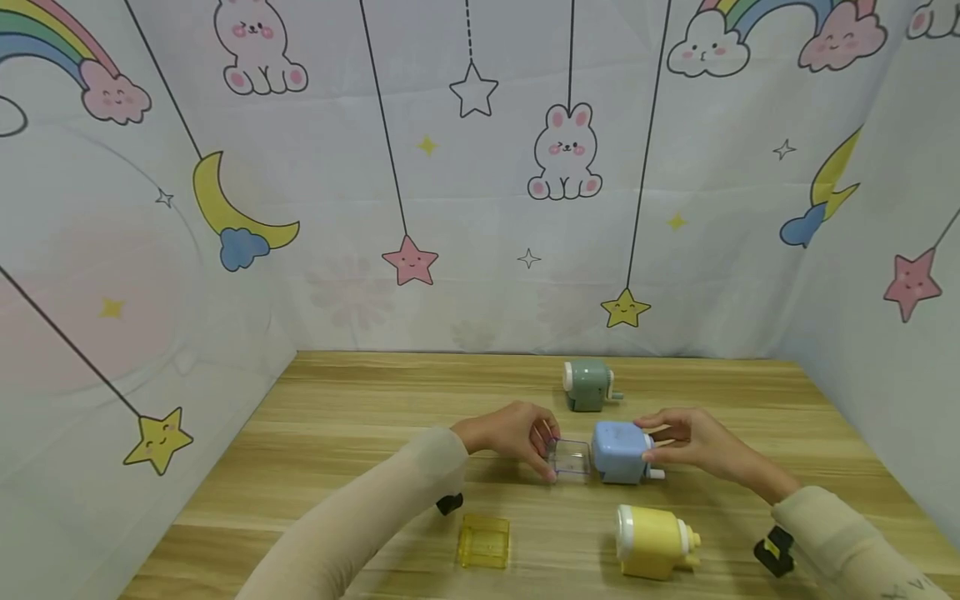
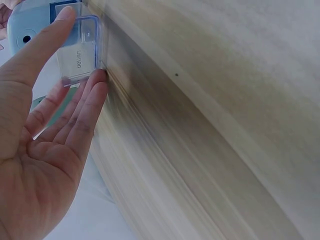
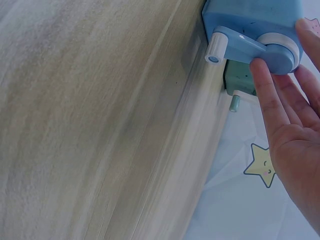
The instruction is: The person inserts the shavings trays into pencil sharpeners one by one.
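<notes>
My left hand (image 1: 517, 433) pinches a clear plastic shavings drawer (image 1: 572, 457) between thumb and fingertips. In the left wrist view the drawer (image 2: 79, 59) shows lettering and a bluish rim, right against the blue pencil sharpener (image 2: 31, 20). My right hand (image 1: 693, 442) holds the blue pencil sharpener (image 1: 618, 450) at its crank end, fingers at the back corner and thumb at the front. From the right wrist, fingertips rest at the crank hub (image 3: 280, 57), beside the arm with its white knob (image 3: 216, 48). The sharpener stands upright on the wooden table (image 1: 360, 400).
A green crank sharpener (image 1: 588, 385) stands behind the blue one. Nearer the front are a yellow sharpener (image 1: 651, 542) and, left of it, a transparent yellow drawer (image 1: 483, 542). A printed cloth (image 1: 480, 217) encloses the table's back and sides.
</notes>
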Motion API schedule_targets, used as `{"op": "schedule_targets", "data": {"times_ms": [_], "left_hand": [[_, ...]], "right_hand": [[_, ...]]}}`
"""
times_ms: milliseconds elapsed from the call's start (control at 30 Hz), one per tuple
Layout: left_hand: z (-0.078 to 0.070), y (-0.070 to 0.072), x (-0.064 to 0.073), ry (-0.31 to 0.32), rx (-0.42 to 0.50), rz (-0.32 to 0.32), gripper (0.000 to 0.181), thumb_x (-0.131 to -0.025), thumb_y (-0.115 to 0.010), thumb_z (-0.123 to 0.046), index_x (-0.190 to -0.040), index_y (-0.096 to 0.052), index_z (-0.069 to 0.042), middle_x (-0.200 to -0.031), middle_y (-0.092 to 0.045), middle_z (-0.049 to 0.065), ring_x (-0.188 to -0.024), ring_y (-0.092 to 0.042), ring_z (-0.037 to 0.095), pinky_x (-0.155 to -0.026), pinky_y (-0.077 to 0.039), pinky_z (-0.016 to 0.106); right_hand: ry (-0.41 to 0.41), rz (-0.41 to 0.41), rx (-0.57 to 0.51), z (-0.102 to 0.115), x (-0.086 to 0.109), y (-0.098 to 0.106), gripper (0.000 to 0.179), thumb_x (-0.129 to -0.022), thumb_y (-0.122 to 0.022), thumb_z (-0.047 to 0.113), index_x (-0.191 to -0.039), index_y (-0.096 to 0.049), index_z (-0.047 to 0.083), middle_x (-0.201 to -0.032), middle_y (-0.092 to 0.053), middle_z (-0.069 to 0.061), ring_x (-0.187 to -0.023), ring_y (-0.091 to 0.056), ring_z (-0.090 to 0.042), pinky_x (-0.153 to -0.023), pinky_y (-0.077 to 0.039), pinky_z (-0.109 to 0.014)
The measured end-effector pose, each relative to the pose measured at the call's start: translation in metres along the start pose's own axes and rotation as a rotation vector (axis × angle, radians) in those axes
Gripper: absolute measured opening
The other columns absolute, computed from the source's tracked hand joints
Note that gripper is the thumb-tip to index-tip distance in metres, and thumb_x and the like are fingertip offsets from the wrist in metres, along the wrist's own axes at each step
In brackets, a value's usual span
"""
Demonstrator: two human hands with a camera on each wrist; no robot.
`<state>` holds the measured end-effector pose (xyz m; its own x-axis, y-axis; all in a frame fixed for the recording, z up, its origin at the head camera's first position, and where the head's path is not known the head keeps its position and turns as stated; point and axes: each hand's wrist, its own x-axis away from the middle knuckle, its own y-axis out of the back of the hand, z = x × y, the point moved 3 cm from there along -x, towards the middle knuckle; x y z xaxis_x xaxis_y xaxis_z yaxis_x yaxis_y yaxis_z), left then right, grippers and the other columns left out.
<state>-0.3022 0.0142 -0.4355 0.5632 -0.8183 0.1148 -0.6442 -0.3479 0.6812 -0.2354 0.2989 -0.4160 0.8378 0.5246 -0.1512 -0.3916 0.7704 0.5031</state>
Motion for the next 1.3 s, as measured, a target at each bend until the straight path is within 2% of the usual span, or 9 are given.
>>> {"op": "schedule_targets", "data": {"times_ms": [233, 500, 1300], "left_hand": [[-0.002, -0.003, -0.004, -0.003, -0.005, -0.004, 0.051, -0.072, -0.092, -0.018, -0.111, -0.065, -0.002, -0.098, -0.07, 0.004, -0.078, -0.067, 0.004, -0.072, -0.055, 0.017], [-0.003, -0.006, -0.008, -0.012, -0.022, -0.016, 0.05, -0.072, -0.093, -0.018, -0.11, -0.065, -0.002, -0.096, -0.07, 0.005, -0.077, -0.067, 0.004, -0.071, -0.054, 0.016], [-0.007, -0.009, -0.016, -0.007, -0.012, -0.018, 0.052, -0.073, -0.092, -0.018, -0.113, -0.065, -0.001, -0.098, -0.07, 0.003, -0.078, -0.067, 0.003, -0.073, -0.054, 0.015]], "right_hand": [[-0.01, 0.003, -0.014, -0.003, 0.001, 0.0, 0.047, -0.089, -0.076, 0.006, -0.126, -0.058, -0.016, -0.129, -0.054, -0.038, -0.106, -0.067, -0.013, -0.084, -0.057, -0.029], [-0.006, 0.004, -0.018, -0.003, 0.001, 0.0, 0.046, -0.089, -0.076, 0.006, -0.126, -0.058, -0.015, -0.129, -0.053, -0.038, -0.106, -0.065, -0.006, -0.085, -0.057, -0.029], [0.013, 0.0, -0.012, -0.002, 0.001, 0.0, 0.044, -0.089, -0.075, 0.005, -0.125, -0.058, -0.015, -0.128, -0.054, -0.038, -0.105, -0.065, -0.003, -0.083, -0.058, -0.028]]}}
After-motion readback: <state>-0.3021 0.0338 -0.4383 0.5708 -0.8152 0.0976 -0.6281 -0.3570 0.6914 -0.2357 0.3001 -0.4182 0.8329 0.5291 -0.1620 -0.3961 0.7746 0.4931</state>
